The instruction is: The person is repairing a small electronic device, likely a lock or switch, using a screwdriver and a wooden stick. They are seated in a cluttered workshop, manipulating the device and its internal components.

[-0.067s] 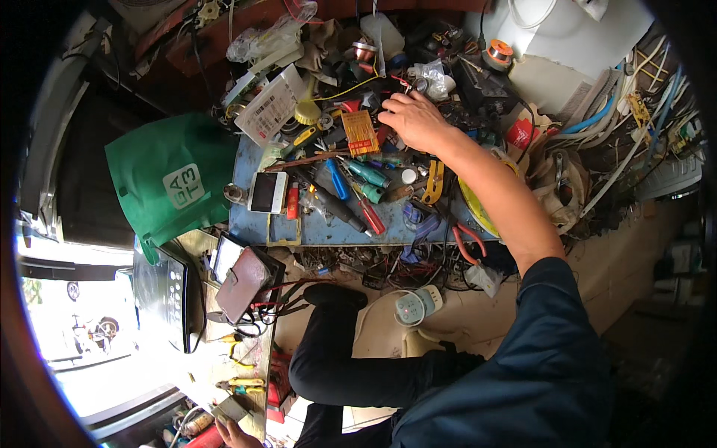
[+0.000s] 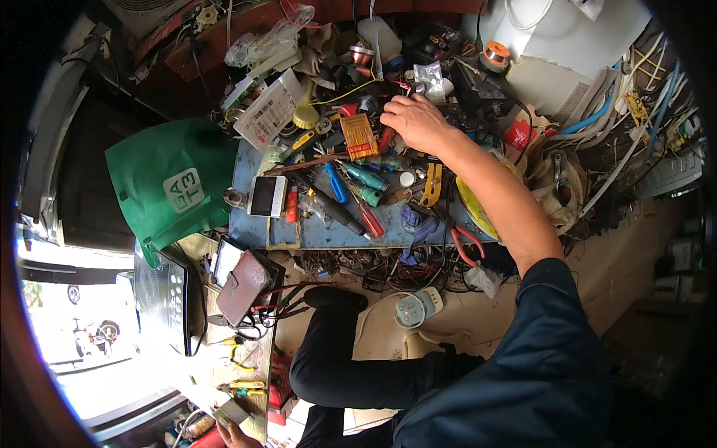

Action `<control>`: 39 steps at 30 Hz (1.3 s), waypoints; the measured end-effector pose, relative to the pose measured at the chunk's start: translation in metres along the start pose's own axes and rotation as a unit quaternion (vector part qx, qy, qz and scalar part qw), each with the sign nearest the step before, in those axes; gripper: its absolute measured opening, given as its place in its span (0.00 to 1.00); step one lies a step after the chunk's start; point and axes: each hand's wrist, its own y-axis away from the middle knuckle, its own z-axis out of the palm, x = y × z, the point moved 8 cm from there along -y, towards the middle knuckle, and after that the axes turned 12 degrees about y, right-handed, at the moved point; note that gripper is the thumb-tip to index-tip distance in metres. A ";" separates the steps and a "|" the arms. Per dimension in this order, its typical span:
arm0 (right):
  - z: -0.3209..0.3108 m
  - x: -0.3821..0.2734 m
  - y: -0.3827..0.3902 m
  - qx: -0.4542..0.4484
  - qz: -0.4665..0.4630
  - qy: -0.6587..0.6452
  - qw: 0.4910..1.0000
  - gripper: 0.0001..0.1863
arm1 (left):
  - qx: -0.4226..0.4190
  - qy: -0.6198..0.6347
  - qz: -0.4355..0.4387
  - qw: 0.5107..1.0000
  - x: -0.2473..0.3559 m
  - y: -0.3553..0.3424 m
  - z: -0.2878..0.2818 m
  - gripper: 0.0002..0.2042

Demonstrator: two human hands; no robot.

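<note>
My right hand (image 2: pixel 415 123) reaches far over a cluttered blue work board (image 2: pixel 317 231), its fingers curled down into dark parts and wires at the back of the pile. What the fingers grip, if anything, is hidden. Just left of the hand lies an orange card of small parts (image 2: pixel 359 136). Below it are screwdrivers with blue, green and red handles (image 2: pixel 357 196) and a yellow tool (image 2: pixel 431 184). Only the fingers of my left hand (image 2: pixel 233 434) show at the bottom edge, beside small tools.
A green cloth bag (image 2: pixel 168 187) hangs at the left. A phone (image 2: pixel 267 196) lies on the board's left end. Red-handled pliers (image 2: pixel 464 243) sit at its front right. A white box (image 2: pixel 553 37), cables (image 2: pixel 620 119) and a brown wallet-like case (image 2: pixel 243 287) surround it.
</note>
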 end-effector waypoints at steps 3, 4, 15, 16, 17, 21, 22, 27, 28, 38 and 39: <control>-0.012 0.012 0.015 0.050 0.003 -0.011 0.999 0.13 | -0.013 0.008 0.001 1.000 0.003 0.000 0.001 0.17; -0.018 0.015 0.021 0.053 0.007 0.003 0.999 0.13 | -0.020 0.006 0.001 1.000 0.005 0.001 0.002 0.18; -0.018 0.012 0.042 -0.099 -0.010 -0.047 0.994 0.14 | 0.004 0.054 -0.056 0.997 -0.044 0.000 0.000 0.19; -0.015 0.010 0.041 -0.104 -0.009 -0.040 0.994 0.14 | 0.002 0.051 -0.053 0.997 -0.043 -0.001 0.002 0.20; -0.009 0.008 0.041 -0.110 -0.008 -0.033 0.993 0.15 | 0.001 0.050 -0.050 0.997 -0.041 -0.003 0.003 0.20; -0.012 0.003 0.040 -0.117 -0.008 -0.016 0.993 0.15 | 0.000 0.045 -0.044 0.998 -0.038 -0.003 0.003 0.20; -0.013 0.003 0.041 -0.113 -0.008 -0.018 0.993 0.15 | -0.002 0.044 -0.044 0.998 -0.038 -0.003 0.002 0.20; -0.013 0.005 0.047 -0.073 0.007 -0.071 0.995 0.19 | -0.010 0.043 -0.044 0.998 -0.040 -0.003 0.005 0.21; -0.017 0.004 0.049 -0.063 0.010 -0.082 0.995 0.20 | -0.012 0.042 -0.044 0.998 -0.041 -0.003 0.004 0.21; -0.160 -0.012 0.097 0.232 0.129 -0.317 0.911 0.18 | -0.115 0.051 -0.081 0.989 -0.085 0.018 -0.024 0.33; -0.191 -0.015 0.110 0.295 0.114 -0.295 0.902 0.16 | -0.021 0.186 -0.159 0.969 -0.089 0.020 -0.017 0.31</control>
